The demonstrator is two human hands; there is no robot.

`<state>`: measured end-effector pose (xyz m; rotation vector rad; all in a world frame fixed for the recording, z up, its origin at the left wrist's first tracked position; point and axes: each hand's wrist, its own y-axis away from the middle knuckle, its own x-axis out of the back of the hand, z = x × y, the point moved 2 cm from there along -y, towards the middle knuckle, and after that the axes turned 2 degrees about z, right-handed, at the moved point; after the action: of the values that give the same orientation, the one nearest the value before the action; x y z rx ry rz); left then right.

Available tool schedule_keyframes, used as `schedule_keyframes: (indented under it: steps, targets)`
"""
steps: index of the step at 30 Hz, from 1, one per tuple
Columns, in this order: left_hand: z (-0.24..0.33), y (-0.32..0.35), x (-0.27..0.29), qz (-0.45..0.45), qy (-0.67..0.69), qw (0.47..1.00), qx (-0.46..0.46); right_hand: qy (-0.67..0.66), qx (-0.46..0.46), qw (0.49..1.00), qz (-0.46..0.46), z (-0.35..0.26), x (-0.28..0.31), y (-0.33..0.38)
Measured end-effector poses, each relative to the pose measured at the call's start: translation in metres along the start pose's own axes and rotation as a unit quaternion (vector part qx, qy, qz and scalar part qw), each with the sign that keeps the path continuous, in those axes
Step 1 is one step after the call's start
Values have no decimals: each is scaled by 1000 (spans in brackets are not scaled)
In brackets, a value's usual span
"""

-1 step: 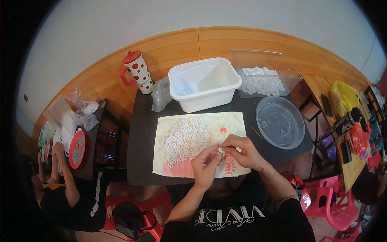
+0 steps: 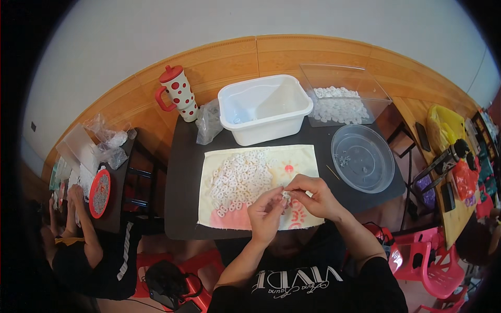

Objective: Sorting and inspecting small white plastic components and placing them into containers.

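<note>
Over the lower right of a cream cloth [image 2: 308, 156], my left hand [image 2: 265, 215] and my right hand [image 2: 317, 197] meet fingertip to fingertip. Both are closed in a pinch on a small white plastic piece [image 2: 286, 195], mostly covered by the fingers. Left of them, a spread pile of small white oval pieces with holes [image 2: 241, 177] covers much of the cloth. The cloth has pink printed patches and lies on a dark table [image 2: 180, 198].
Behind the cloth stands a white tub [image 2: 250, 131], beside a plastic bag [image 2: 209, 122] and a spotted tumbler [image 2: 182, 96]. At right are a clear bin of white pieces [image 2: 339, 107], a round clear dish [image 2: 370, 180] holding small grey bits, and a thin stick [image 2: 332, 172]. Another person's arm [image 2: 88, 237] is at far left.
</note>
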<state>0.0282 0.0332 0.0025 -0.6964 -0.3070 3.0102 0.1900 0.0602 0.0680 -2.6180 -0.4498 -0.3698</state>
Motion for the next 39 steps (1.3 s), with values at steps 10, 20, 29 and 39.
schedule_keyframes:
  steps: [10, 20, 29, 39]
  targets:
    - [-4, 1, -1, 19, -4, 1000, -8, 31, 24, 999, -13, 1, -2, 3]
    - [19, -40, 1, -84, -361, 924, -95, 139, 84, 987, 1, 32, 3, -7]
    - [12, -55, 1, -143, -475, 858, -134, 243, 163, 956, -31, 57, 0, -6]
    - [5, -52, -2, -150, -528, 819, -167, 235, 189, 952, -47, 57, -2, -1]
